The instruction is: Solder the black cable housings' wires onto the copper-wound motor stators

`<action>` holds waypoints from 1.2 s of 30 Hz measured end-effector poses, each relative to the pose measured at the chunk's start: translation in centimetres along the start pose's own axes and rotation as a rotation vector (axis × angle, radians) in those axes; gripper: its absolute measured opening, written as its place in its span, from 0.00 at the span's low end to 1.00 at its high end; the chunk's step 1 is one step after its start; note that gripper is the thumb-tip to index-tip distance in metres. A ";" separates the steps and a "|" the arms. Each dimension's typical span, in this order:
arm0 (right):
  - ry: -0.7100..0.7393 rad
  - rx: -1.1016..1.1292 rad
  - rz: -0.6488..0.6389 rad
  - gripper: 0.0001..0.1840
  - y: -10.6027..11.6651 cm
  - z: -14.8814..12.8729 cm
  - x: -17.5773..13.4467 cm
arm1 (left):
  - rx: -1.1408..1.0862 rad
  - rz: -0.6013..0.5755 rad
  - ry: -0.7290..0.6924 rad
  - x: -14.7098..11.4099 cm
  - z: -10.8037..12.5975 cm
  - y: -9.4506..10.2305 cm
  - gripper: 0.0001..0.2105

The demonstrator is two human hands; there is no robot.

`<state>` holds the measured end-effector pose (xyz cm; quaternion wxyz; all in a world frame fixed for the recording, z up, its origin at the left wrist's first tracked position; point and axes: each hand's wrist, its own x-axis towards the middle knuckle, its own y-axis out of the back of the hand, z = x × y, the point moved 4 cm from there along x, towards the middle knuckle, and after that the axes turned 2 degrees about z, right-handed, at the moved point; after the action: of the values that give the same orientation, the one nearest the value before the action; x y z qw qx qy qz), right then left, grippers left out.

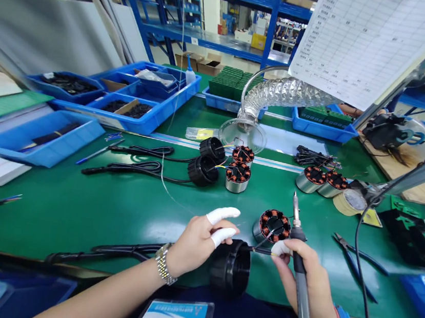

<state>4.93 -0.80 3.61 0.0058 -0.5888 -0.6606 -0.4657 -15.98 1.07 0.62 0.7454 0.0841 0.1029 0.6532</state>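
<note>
My left hand [199,240], with white finger cots on two fingers, is closed on a thin solder wire [171,193] that hangs from above; its end shows just beyond the fingertips. My right hand [305,273] holds a soldering iron [301,281] with its tip pointing up and away. The same hand's thumb and a cotted finger pinch a black cable [261,250] coming out of a black round housing [230,272]. The housing lies on its side at the front edge. Just past the cable stands a copper-wound stator [273,224], a lead close to the cable's end.
Two black caps [203,171] with coiled cables sit beside two stators [238,175]. A clear funnel hood [243,132] on a foil duct hangs behind. Pliers [356,264] lie at right, near more stators [313,179]. Blue bins [151,120] stand at back left.
</note>
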 end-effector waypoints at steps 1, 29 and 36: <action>-0.004 0.009 0.001 0.18 0.0 0.0 0.0 | 0.060 -0.022 -0.035 0.0 0.5 -0.3 0.10; -0.107 0.252 0.113 0.19 -1.0 0.8 -0.4 | 0.325 -0.208 -0.328 0.2 2.4 -4.5 0.10; -0.103 0.205 0.069 0.19 -0.7 1.0 0.3 | 0.101 -0.201 -0.218 0.4 2.2 -4.5 0.09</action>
<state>4.79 0.14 2.77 0.0482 -0.6304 -0.6837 -0.3644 -11.05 0.93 1.59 0.8086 0.1812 0.0617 0.5563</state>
